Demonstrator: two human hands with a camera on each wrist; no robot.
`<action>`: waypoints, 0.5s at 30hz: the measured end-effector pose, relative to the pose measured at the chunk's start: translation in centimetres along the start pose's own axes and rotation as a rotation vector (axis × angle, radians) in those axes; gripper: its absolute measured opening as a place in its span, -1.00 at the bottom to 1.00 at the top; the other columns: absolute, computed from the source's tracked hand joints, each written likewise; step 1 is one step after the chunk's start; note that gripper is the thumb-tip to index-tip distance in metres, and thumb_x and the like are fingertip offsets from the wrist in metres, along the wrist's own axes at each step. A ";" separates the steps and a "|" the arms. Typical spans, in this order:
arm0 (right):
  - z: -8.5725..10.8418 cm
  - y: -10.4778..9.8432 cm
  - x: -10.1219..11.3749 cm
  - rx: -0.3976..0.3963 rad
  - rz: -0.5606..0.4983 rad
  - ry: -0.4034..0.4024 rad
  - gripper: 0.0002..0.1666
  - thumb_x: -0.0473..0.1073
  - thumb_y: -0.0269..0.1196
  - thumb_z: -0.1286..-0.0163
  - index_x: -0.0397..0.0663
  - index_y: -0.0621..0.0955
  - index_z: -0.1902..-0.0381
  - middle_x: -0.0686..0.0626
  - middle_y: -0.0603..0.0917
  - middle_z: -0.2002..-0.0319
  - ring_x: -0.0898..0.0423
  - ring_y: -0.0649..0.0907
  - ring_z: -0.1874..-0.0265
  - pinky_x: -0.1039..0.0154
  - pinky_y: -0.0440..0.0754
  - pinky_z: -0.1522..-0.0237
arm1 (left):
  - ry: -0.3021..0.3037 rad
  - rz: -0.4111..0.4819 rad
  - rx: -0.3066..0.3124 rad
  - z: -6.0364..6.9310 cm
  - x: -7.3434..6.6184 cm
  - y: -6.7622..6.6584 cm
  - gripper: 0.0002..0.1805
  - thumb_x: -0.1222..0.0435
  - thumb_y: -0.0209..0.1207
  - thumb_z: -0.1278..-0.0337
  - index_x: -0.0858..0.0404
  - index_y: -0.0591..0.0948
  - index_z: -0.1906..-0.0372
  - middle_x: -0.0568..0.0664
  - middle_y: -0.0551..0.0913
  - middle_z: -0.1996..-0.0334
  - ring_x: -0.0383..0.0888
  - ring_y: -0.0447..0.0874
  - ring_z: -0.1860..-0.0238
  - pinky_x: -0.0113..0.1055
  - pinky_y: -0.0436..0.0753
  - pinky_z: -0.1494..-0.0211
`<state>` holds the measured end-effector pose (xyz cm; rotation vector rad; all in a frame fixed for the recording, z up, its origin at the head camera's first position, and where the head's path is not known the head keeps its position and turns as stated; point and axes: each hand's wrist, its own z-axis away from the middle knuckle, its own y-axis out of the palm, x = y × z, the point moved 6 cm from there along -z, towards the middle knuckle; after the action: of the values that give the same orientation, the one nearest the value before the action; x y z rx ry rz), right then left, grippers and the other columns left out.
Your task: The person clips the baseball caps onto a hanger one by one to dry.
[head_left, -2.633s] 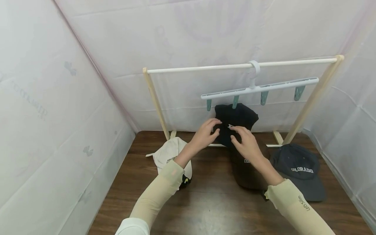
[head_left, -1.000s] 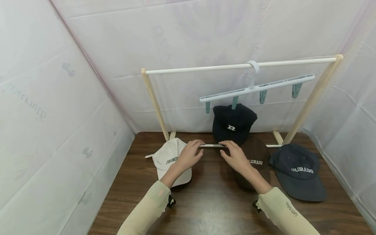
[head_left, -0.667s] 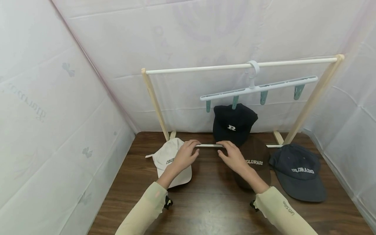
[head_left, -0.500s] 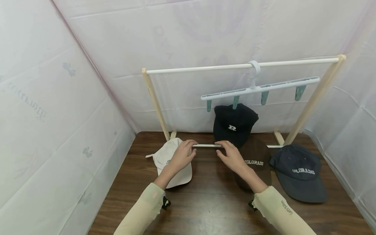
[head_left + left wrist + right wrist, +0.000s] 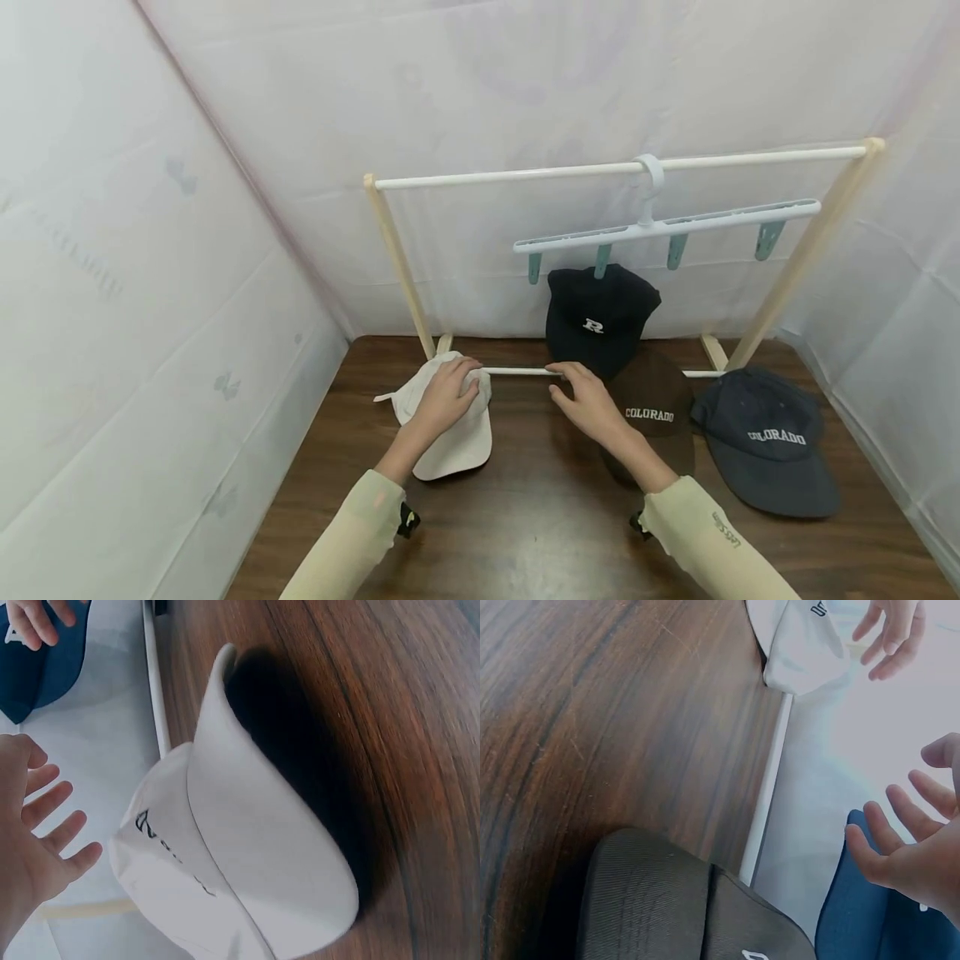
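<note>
Left hand (image 5: 446, 398): empty, fingers spread, near white cap (image 5: 463, 437). Right hand (image 5: 588, 406): likewise, near brown cap (image 5: 657, 398). Risk: hung black cap (image 5: 602, 304) may drop if green clip (image 5: 602, 260) pinches too little cloth.

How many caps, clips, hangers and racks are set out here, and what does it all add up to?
Caps: 4 (white cap, R cap, brown cap, blue-grey cap)
Clips: 4, all green
Hanger: 1
Rack: 1
Total: 10
</note>
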<state>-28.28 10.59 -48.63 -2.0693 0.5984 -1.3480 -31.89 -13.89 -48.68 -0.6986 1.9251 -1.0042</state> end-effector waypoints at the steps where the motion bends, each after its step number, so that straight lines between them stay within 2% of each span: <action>1: 0.1 0.2 -0.1 0.007 0.000 0.000 -0.58 -0.12 0.23 -0.52 -0.06 0.57 -0.28 -0.10 0.58 -0.24 -0.07 0.59 -0.17 -0.06 0.59 -0.17 | -0.007 0.001 -0.003 0.2 0.3 -0.1 -0.68 0.28 0.12 -0.45 0.27 0.62 -0.19 0.07 0.60 -0.20 0.11 0.48 -0.28 0.06 0.46 -0.34; 7: -0.2 0.8 0.0 0.024 -0.014 -0.007 -0.57 -0.12 0.22 -0.53 -0.07 0.56 -0.29 -0.10 0.58 -0.23 -0.08 0.59 -0.14 -0.06 0.59 -0.15 | -0.035 -0.006 -0.040 1.0 1.5 -1.1 -0.68 0.30 0.13 -0.44 0.27 0.62 -0.18 0.12 0.59 -0.22 0.16 0.47 -0.31 0.07 0.43 -0.39; 15: -1.4 1.7 0.5 0.087 -0.045 0.004 -0.54 -0.08 0.19 -0.55 -0.04 0.53 -0.34 -0.09 0.55 -0.27 -0.13 0.58 -0.20 -0.06 0.58 -0.20 | -0.091 -0.029 -0.048 2.2 3.6 -2.1 -0.68 0.29 0.13 -0.43 0.26 0.62 -0.19 0.14 0.57 -0.24 0.18 0.46 -0.31 0.10 0.47 -0.36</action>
<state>-29.49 8.72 -49.01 -2.0214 0.4895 -1.3794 -31.56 -18.61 -49.17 -0.7882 1.8701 -0.9309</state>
